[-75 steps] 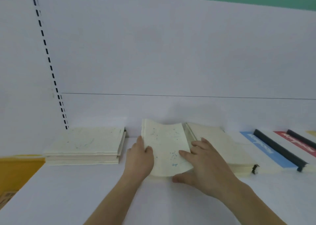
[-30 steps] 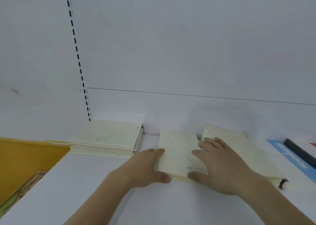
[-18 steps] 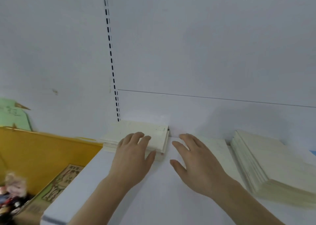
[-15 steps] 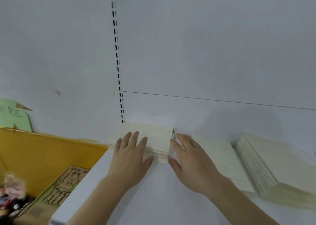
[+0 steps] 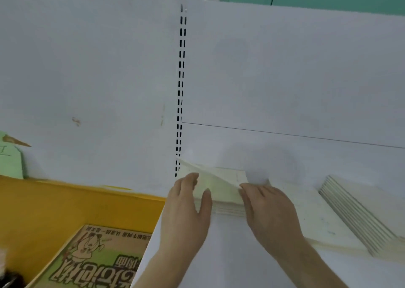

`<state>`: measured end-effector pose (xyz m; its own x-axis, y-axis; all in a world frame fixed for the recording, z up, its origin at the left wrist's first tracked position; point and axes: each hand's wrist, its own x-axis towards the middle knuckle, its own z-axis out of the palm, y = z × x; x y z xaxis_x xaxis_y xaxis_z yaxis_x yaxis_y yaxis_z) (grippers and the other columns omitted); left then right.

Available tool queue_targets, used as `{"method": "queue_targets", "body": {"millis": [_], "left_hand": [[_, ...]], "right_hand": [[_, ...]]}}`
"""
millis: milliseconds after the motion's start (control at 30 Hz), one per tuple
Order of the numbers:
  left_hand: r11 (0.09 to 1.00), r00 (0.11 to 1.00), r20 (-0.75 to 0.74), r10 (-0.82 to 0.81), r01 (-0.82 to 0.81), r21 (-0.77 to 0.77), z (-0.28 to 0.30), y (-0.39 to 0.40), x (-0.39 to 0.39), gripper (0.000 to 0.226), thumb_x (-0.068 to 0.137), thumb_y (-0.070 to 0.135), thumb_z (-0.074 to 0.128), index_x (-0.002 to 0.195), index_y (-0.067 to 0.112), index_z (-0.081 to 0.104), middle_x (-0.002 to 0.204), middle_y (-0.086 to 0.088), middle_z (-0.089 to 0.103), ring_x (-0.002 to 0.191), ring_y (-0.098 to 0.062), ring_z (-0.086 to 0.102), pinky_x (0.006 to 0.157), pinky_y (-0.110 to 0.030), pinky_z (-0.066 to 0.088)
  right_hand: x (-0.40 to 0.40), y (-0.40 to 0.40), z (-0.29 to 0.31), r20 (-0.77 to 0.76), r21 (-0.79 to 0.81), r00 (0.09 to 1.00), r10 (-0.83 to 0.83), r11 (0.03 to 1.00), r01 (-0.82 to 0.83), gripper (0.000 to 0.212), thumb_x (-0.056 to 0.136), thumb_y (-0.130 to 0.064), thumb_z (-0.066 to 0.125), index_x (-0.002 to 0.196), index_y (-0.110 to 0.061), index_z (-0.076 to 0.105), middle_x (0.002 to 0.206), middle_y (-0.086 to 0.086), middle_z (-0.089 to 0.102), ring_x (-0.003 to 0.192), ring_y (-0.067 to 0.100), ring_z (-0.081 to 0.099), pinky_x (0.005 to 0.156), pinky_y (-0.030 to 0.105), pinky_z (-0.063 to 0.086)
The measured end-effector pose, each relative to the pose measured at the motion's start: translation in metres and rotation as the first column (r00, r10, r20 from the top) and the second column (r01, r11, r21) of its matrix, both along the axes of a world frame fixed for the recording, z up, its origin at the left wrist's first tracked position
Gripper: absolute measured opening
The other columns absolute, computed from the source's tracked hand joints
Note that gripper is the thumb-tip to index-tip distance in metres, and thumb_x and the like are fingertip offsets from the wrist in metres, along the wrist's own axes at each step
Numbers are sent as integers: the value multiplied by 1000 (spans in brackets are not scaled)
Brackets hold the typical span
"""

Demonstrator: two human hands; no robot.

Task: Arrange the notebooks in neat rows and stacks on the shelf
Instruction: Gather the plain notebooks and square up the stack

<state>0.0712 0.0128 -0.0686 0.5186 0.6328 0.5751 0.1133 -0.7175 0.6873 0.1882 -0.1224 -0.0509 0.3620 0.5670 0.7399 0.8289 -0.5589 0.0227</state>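
1. Landmark: left stack of notebooks (image 5: pixel 228 202), lying on the shelf (image 5: pixel 230 255) against the back panel (image 5: pixel 285 79).
2. Top notebook (image 5: pixel 210 178) of that stack is tilted, its far left corner raised toward the slotted rail (image 5: pixel 180 90), which stands behind the stack's left end.
3. Left hand (image 5: pixel 186 209) at the stack's left front corner; right hand (image 5: pixel 267 206) at its right front corner.
4. Right of the stack, just beside it: a flat notebook (image 5: pixel 317 219).
5. Further right: a second stack (image 5: pixel 359 213), leaning, partly overlapping the flat notebook.
6. Left of the stack, below the shelf edge: a bin (image 5: pixel 65 202) with a booklet (image 5: pixel 96 259) lying in it.
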Motion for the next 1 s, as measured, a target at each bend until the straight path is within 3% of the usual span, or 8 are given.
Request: {"method": "queue_targets", "body": {"millis": [133,233,367,467,567,700,867,1000], "left_hand": [[690,936,160,-313,340,-639,15,-14,5,53,93,59,50,133,24,51,108,11,68,97,-6,68,83,-33,60],[691,954,235,-187,298,-659,19,-11,4,15,102,26,49,116,26,56,98,7,69,92,-12,67,80,-41,59],[812,971,235,-38,167,-559,22,7,-8,17,104,20,43,102,29,57,87,8,68,80,-13,64,60,-30,51],[836,975,218,-52,162,-524,22,16,-18,21,106,23,41,101,36,57,87,23,67,77,5,62,62,-24,47],[842,978,201,-50,150,-518,19,26,-27,23,106,26,39,106,42,55,93,30,66,83,12,61,73,-28,52],[864,987,153,-48,117,-490,17,34,-34,29,107,26,36,131,34,49,101,23,66,84,14,60,65,-20,49],[880,987,146,-59,121,-460,23,34,-37,35,107,23,34,140,32,44,105,25,62,86,20,57,63,-14,46],[880,979,197,-60,145,-453,31,30,-39,35,107,24,35,139,36,44,105,28,62,87,22,55,67,-16,45]], "right_hand": [[-41,9,-10,-50,28,989,141,990,-139,22,96,-24,45,96,-19,67,80,-9,67,72,13,61,68,27,47],[-49,13,-24,-114,8,955,273,962,-274,33,101,-30,39,117,-18,65,111,-6,68,101,11,62,87,31,50],[-23,10,-22,-132,104,978,163,983,-149,42,99,-31,35,122,-11,63,123,3,65,117,20,58,99,35,47],[10,16,-22,-223,-134,972,-68,990,39,56,92,-42,38,135,-9,52,143,10,48,134,31,41,109,43,36],[35,23,-27,-291,-437,947,-134,899,-7,71,87,-58,30,142,-16,43,151,6,38,142,29,28,116,40,23],[41,22,-17,-286,-474,954,-95,879,-55,50,95,-52,38,133,-25,55,139,-2,54,128,20,47,111,32,29],[34,11,8,-185,-389,977,-111,921,31,38,99,-49,26,97,-27,58,92,-8,67,87,17,61,68,32,44],[33,-2,29,-150,-204,979,-136,974,104,36,99,-48,26,93,-30,57,67,-6,62,63,16,58,55,32,44]]}}
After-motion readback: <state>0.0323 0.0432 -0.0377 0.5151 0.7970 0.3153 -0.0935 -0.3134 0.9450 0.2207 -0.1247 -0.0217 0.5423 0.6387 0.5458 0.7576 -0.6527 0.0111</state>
